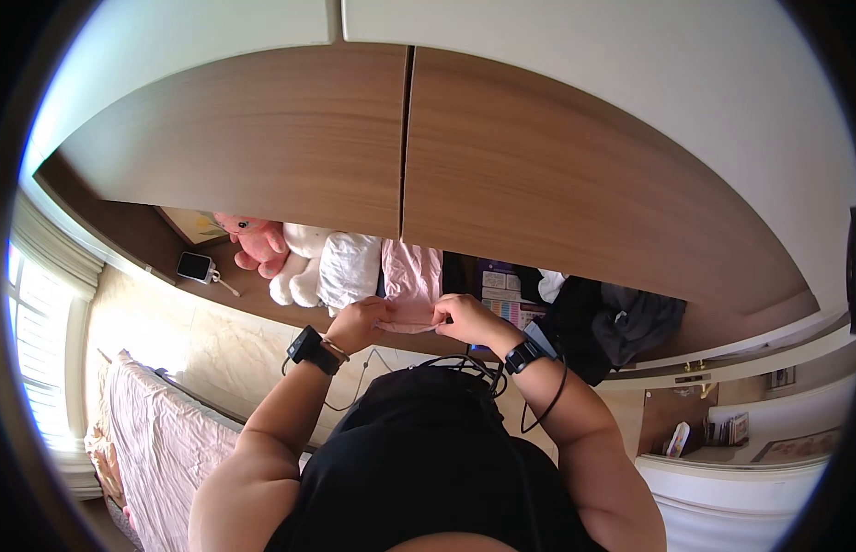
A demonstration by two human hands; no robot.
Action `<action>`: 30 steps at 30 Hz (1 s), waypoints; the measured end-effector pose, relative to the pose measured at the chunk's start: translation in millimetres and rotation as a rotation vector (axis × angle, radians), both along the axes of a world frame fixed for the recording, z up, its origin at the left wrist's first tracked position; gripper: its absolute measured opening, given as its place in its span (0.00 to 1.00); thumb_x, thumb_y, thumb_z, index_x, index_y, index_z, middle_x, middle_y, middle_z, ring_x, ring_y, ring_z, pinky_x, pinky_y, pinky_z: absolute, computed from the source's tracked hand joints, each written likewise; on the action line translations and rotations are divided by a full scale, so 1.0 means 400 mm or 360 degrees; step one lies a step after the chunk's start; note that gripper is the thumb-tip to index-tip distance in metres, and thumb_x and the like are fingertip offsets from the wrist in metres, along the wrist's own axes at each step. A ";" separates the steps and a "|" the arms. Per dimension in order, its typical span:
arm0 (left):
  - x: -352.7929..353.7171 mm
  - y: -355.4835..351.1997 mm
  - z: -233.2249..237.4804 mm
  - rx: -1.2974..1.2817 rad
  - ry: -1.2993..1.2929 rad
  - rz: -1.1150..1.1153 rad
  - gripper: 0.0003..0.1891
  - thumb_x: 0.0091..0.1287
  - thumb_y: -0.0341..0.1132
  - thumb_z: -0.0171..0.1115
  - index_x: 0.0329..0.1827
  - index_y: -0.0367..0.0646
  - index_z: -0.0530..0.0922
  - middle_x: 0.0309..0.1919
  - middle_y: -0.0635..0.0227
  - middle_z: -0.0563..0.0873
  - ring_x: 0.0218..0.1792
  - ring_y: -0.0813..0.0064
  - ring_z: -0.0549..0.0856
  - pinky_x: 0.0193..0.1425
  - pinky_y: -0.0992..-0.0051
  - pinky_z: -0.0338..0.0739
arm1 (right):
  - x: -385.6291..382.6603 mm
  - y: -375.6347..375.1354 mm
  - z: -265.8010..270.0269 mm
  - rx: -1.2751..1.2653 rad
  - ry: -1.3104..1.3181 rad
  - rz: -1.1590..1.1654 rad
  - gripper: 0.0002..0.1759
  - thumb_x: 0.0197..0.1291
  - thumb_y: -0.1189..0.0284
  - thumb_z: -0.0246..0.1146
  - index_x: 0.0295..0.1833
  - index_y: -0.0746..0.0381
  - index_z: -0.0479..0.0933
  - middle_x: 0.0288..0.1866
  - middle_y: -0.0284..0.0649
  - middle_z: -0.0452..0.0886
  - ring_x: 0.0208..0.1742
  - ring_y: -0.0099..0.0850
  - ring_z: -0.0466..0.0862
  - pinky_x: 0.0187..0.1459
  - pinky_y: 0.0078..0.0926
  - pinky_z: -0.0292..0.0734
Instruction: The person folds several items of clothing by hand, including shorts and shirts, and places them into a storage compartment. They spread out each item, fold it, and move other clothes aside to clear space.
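A pink piece of folded fabric (411,281), perhaps a garment, lies on the wooden shelf, its near edge at the shelf front. My left hand (356,322) is closed on its left near corner. At the right near corner, my right hand (469,317) pinches the same edge between thumb and fingers. White folded cloth (350,265) sits just left of the pink fabric. Something black (453,272) stands close on its right side. Both wrists wear black devices with cables.
Left along the shelf are a white plush toy (302,269), a pink plush toy (258,245) and a small white-framed device (196,267). A purple printed box (499,287) and dark clothes (621,322) lie right. Wooden cabinet doors (575,156) are above; a bed (161,442) is lower left.
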State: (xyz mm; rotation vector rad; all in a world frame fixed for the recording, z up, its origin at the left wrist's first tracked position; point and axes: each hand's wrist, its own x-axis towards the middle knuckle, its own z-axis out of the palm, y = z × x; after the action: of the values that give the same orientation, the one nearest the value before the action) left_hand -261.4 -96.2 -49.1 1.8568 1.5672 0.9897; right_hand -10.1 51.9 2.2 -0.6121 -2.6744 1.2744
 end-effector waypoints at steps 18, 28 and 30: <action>0.205 0.202 0.032 -0.0227 0.1216 0.0385 0.42 0.63 0.64 0.66 0.81 0.64 0.68 0.84 0.57 0.57 0.83 0.35 0.52 0.76 0.22 0.49 | 0.386 -0.180 0.131 -0.0439 0.0161 -0.1160 0.11 0.67 0.73 0.71 0.51 0.67 0.85 0.43 0.42 0.89 0.47 0.28 0.90 0.51 0.27 0.84; 0.190 0.247 -0.046 -0.0179 0.1365 0.0125 0.46 0.56 0.65 0.73 0.80 0.67 0.69 0.87 0.58 0.44 0.83 0.28 0.40 0.69 0.11 0.45 | 0.582 -0.308 0.154 -0.0510 0.0314 -0.1423 0.10 0.70 0.73 0.69 0.53 0.65 0.84 0.43 0.34 0.88 0.44 0.21 0.84 0.48 0.23 0.79; 0.251 0.260 -0.009 -0.0318 0.1255 0.0209 0.46 0.57 0.63 0.74 0.79 0.60 0.71 0.87 0.56 0.47 0.83 0.30 0.43 0.70 0.13 0.47 | 0.629 -0.299 0.135 -0.0598 0.0438 -0.1473 0.09 0.70 0.74 0.69 0.52 0.65 0.84 0.42 0.32 0.87 0.44 0.19 0.84 0.48 0.21 0.79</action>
State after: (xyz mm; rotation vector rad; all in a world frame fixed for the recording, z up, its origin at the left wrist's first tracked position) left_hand -161.0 7.8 -52.5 2.1378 2.1424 0.0977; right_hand 241.6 -67.6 56.1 -1.3721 -1.5644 1.3816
